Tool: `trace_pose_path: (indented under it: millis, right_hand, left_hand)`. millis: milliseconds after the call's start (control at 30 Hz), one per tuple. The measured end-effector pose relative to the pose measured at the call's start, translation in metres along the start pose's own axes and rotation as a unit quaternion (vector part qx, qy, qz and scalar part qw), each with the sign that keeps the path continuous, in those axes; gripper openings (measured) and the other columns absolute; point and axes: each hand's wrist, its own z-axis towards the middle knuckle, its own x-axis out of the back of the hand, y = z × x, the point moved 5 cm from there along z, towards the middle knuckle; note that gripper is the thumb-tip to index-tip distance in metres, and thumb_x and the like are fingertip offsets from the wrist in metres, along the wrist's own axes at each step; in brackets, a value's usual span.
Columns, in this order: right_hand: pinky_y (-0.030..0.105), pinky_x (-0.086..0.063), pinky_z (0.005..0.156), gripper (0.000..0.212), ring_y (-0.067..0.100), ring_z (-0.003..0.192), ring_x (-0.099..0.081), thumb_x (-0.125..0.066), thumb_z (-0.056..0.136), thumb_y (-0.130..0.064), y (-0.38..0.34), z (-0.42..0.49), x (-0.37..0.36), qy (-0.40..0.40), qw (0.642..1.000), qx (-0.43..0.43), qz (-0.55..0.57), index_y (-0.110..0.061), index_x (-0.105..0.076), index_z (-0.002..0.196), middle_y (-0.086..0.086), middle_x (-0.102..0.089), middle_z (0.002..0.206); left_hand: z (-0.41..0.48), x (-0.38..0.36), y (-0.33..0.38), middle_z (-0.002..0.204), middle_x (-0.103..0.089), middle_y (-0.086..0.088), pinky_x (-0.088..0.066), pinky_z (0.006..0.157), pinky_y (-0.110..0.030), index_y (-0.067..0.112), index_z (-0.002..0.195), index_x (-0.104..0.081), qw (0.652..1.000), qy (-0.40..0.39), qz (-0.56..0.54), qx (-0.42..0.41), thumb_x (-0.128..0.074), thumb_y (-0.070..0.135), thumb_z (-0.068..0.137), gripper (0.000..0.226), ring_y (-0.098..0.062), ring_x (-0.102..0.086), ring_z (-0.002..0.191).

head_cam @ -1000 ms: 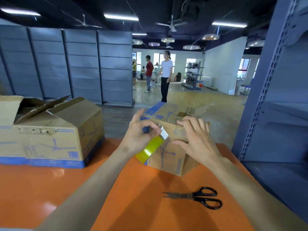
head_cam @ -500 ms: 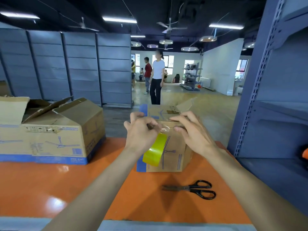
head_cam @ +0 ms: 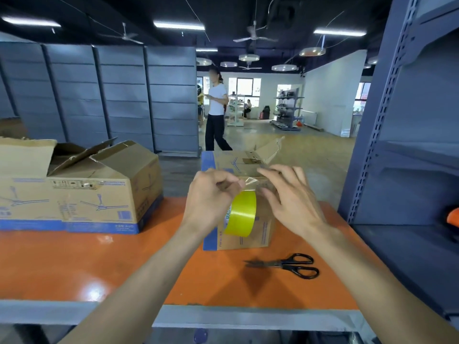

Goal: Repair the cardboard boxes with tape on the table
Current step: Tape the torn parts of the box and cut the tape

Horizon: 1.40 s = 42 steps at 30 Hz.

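A small cardboard box (head_cam: 263, 232) with blue print stands on the orange table (head_cam: 99, 264), one flap raised at its far right. My left hand (head_cam: 211, 197) grips a yellow tape roll (head_cam: 242, 213) against the box's near face, and a clear strip of tape runs from the roll to the box top. My right hand (head_cam: 289, 197) lies over the box's top near edge with fingers spread, pressing on the tape strip. A larger cardboard box (head_cam: 82, 192) with open flaps sits at the left of the table.
Black scissors (head_cam: 290, 265) lie on the table just in front of the small box. A grey metal shelf rack (head_cam: 407, 145) stands close on the right. A person in a white shirt (head_cam: 216, 112) walks beyond the table.
The small box has been turned square to me and its top edge lowered in view. The tape roll has dropped down the box's front face while my right hand stays on top.
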Motion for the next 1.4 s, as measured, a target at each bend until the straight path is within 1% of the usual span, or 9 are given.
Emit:
trace_pose_path:
  millis: [133,233,500,700,800,867,1100,1200,1400]
  right_hand:
    - [0.035,-0.048,0.092,0.032,0.016,0.114,-0.051,-0.050,0.105,-0.026,-0.013,-0.019,0.009,-0.005,0.994,-0.040,0.105,-0.022,-0.062,0.134,-0.005,-0.055,0.121]
    - [0.025,-0.043,0.100,0.039,0.010,0.123,-0.057,-0.040,0.107,-0.039,-0.024,-0.029,0.013,-0.047,0.972,-0.110,0.205,-0.028,-0.057,0.140,-0.011,-0.062,0.135]
    - [0.029,-0.025,0.121,0.076,0.005,0.149,-0.026,-0.057,0.099,-0.049,-0.038,-0.042,0.007,-0.108,0.917,-0.180,0.340,-0.026,-0.020,0.161,-0.012,-0.028,0.164]
    - [0.032,-0.038,0.110,0.061,0.009,0.135,-0.046,-0.062,0.097,-0.047,-0.031,-0.040,0.009,-0.055,0.886,-0.263,0.379,-0.029,-0.043,0.152,-0.012,-0.050,0.145]
    - [0.031,-0.046,0.093,0.019,0.012,0.115,-0.062,-0.064,0.096,-0.041,-0.030,-0.035,0.001,-0.052,0.869,-0.299,0.390,-0.028,-0.069,0.109,-0.012,-0.069,0.110]
    - [0.030,-0.047,0.087,0.021,0.012,0.108,-0.066,-0.065,0.095,-0.044,-0.027,-0.036,-0.007,-0.035,0.856,-0.327,0.398,-0.025,-0.073,0.097,-0.011,-0.074,0.103]
    - [0.031,-0.049,0.094,0.032,0.014,0.109,-0.064,-0.059,0.099,-0.044,-0.027,-0.036,-0.021,-0.018,0.856,-0.340,0.389,-0.019,-0.072,0.114,-0.006,-0.072,0.113]
    - [0.035,-0.050,0.099,0.026,0.014,0.109,-0.065,-0.060,0.098,-0.043,-0.026,-0.030,-0.024,0.001,0.856,-0.343,0.388,-0.023,-0.073,0.109,-0.007,-0.073,0.112]
    - [0.020,-0.045,0.077,0.016,0.007,0.096,-0.065,-0.062,0.098,-0.037,-0.023,-0.017,-0.019,0.005,0.863,-0.329,0.384,-0.025,-0.073,0.101,-0.012,-0.072,0.098]
  left_hand:
    - [-0.002,-0.004,0.002,0.082,-0.071,0.009,-0.043,0.069,-0.010,0.027,0.078,-0.078,1.000,0.002,-0.012,0.010,-0.075,0.030,0.091,0.014,-0.005,-0.063,0.078]
    - [-0.004,-0.008,0.007,0.074,-0.066,0.012,-0.043,0.067,-0.012,0.028,0.077,-0.077,1.000,0.007,-0.026,0.008,-0.074,0.030,0.092,0.016,-0.001,-0.060,0.073]
    - [-0.002,-0.019,0.016,0.084,-0.064,0.009,-0.046,0.072,-0.015,0.033,0.075,-0.072,0.997,0.020,-0.065,0.025,-0.073,0.027,0.094,0.019,-0.001,-0.062,0.075]
    - [0.006,-0.023,0.018,0.091,-0.068,-0.002,-0.053,0.076,-0.026,0.031,0.076,-0.072,0.995,0.014,-0.091,0.022,-0.073,0.021,0.094,0.021,-0.012,-0.066,0.080]
    - [0.014,-0.021,0.025,0.088,-0.072,-0.005,-0.049,0.069,-0.014,0.026,0.077,-0.075,0.993,0.025,-0.117,0.010,-0.073,0.018,0.094,0.019,-0.010,-0.065,0.074]
    - [0.020,-0.023,0.027,0.081,-0.073,-0.006,-0.043,0.072,-0.003,0.021,0.078,-0.078,0.994,0.018,-0.108,0.003,-0.073,0.019,0.094,0.016,-0.016,-0.065,0.073]
    - [0.042,-0.024,0.009,0.077,-0.074,0.011,-0.057,0.081,-0.034,0.031,0.076,-0.078,0.998,0.005,-0.062,0.015,-0.076,0.031,0.091,0.015,-0.012,-0.070,0.081]
    - [0.052,-0.024,0.004,0.075,-0.074,0.012,-0.056,0.077,-0.033,0.032,0.074,-0.076,0.999,0.013,-0.027,0.030,-0.076,0.035,0.091,0.017,-0.012,-0.070,0.081]
    - [0.068,-0.024,-0.006,0.051,-0.058,0.022,-0.041,0.063,-0.025,0.027,0.072,-0.074,0.998,0.014,0.047,0.041,-0.072,0.039,0.092,0.023,-0.003,-0.055,0.058]
